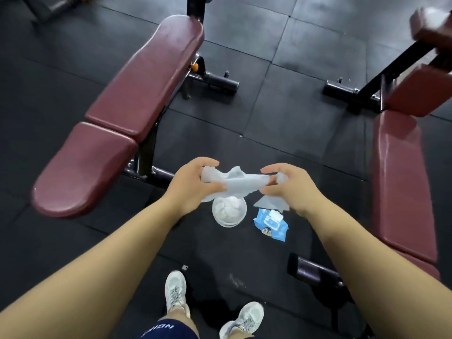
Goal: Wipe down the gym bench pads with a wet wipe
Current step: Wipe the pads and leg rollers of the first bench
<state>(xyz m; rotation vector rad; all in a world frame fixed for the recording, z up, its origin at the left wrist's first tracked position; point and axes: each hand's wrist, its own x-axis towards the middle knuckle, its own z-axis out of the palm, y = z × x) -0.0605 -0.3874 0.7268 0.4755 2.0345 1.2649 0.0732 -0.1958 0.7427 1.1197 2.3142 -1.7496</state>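
A pale wet wipe (pixel 241 184) is stretched between my two hands above the floor. My left hand (pixel 190 185) pinches its left end and my right hand (pixel 289 187) pinches its right end; a corner hangs below the right hand. To my left a bench stands with a dark red seat pad (pixel 80 172) and a long back pad (pixel 149 81). On my right runs another dark red bench pad (pixel 401 182).
On the black rubber floor below my hands sit a white bowl-like container (pixel 229 212) with crumpled white wipes and a blue wet-wipe pack (pixel 270 223). Black bench frames and feet (pixel 220 80) stand around. My two white shoes (pixel 175 292) are at the bottom.
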